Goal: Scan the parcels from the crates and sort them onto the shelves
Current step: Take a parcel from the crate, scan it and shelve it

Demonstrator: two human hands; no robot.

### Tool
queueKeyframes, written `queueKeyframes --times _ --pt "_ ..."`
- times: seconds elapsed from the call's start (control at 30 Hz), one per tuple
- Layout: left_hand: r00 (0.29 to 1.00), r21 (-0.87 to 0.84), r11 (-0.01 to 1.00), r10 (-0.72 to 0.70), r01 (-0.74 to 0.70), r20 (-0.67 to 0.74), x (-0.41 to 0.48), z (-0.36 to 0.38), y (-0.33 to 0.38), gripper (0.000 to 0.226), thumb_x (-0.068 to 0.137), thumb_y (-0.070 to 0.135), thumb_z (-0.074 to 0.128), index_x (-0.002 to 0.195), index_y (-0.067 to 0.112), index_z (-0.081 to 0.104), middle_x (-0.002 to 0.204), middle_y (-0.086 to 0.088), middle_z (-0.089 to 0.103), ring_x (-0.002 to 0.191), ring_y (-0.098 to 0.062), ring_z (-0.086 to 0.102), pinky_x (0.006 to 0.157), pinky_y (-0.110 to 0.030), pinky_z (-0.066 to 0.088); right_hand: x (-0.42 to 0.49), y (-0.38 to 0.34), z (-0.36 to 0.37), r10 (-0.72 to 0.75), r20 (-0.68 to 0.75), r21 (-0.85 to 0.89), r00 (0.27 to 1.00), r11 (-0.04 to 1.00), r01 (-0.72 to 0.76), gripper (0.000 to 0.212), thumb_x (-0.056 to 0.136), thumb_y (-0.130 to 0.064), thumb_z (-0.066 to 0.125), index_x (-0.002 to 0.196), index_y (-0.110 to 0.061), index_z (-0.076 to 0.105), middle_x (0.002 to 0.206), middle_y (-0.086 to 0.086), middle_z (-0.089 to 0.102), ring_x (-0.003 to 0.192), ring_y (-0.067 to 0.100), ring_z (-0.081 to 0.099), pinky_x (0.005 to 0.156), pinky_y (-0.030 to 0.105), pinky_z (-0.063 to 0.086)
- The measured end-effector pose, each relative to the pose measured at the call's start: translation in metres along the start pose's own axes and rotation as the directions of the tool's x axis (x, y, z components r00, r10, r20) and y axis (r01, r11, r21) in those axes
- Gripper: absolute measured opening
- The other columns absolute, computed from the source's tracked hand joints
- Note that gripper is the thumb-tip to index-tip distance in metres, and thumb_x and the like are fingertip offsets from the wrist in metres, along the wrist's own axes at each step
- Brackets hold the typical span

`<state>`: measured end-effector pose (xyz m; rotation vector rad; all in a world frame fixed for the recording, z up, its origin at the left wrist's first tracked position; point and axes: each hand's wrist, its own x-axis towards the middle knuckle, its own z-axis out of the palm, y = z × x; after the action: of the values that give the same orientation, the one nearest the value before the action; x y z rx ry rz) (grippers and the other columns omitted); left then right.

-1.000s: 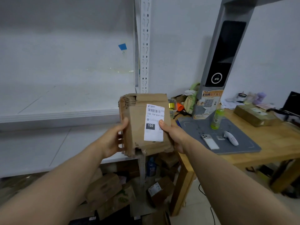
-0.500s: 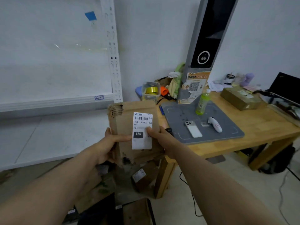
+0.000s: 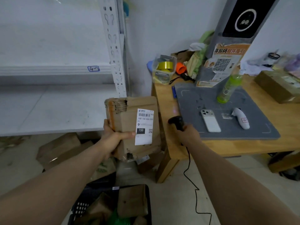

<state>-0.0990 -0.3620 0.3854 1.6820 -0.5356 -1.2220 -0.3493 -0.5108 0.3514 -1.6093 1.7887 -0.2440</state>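
Scanning comes next: we keep the parcel (image 3: 129, 125) steady in our left hand (image 3: 113, 138) (thumb across its front, between shelf (image 3: 53, 111) and table (image 3: 164, 101)) and aim the scanner (image 3: 177, 122), gripped in our right hand (image 3: 190, 135), at the label (image 3: 144, 127). Half a second ago both hands held the parcel.

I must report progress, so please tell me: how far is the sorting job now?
Done: nothing visible lies on the shelf. In hand: the left hand grips a parcel, and the right hand holds the scanner beside it. Left: scan and shelve it, then the boxes in the crate.
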Motion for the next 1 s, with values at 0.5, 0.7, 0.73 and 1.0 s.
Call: queueKeyframes --times 0.5,0.7,0.73,1.0 --pt "0.994 0.100 0.994 -0.034 0.045 -0.108 0.040 0.003 -0.052 0.150 0.030 0.055 0.101 0.147 0.057 0.006 0.138 0.007 0.051 0.127 -0.028 0.051 0.108 -0.058 0.044 0.053 0.033 0.029 0.063 0.033 0.030 0.997 0.997 -0.064 0.039 0.095 -0.011 0.055 0.134 -0.008 0.049 0.108 0.018 0.064 0.091 0.034 0.064 0.063 0.036 0.050" --pt "0.983 0.090 0.995 -0.032 0.049 -0.179 0.035 -0.009 -0.037 0.155 0.026 0.055 0.102 0.146 0.061 0.003 0.146 0.002 0.045 0.131 -0.030 0.049 0.106 -0.061 0.045 -0.005 0.022 -0.008 0.018 0.421 0.579 0.907 0.765 -0.284 0.048 0.083 0.013 0.059 0.125 -0.009 0.054 0.103 0.020 0.060 0.087 0.035 0.061 0.075 0.048 0.059" --pt "0.979 0.095 0.994 -0.029 0.049 -0.201 0.034 -0.013 -0.036 0.154 0.025 0.056 0.102 0.144 0.063 0.004 0.146 0.001 0.044 0.131 -0.032 0.049 0.104 -0.062 0.046 -0.017 0.017 -0.016 -0.042 0.454 0.643 0.890 0.707 -0.295 0.050 0.082 0.016 0.056 0.125 -0.010 0.054 0.103 0.019 0.058 0.085 0.033 0.060 0.070 0.044 0.057" --pt "0.947 0.133 0.991 0.031 0.012 -0.319 0.000 -0.031 -0.021 0.160 0.019 0.062 0.098 0.147 0.054 0.003 0.146 -0.005 0.039 0.130 -0.034 0.048 0.105 -0.063 0.045 -0.090 -0.036 -0.047 -0.310 0.436 0.721 0.845 0.682 -0.121 0.031 0.088 -0.013 0.074 0.116 -0.009 0.062 0.072 0.006 0.057 0.056 0.019 0.054 0.055 0.034 0.047"
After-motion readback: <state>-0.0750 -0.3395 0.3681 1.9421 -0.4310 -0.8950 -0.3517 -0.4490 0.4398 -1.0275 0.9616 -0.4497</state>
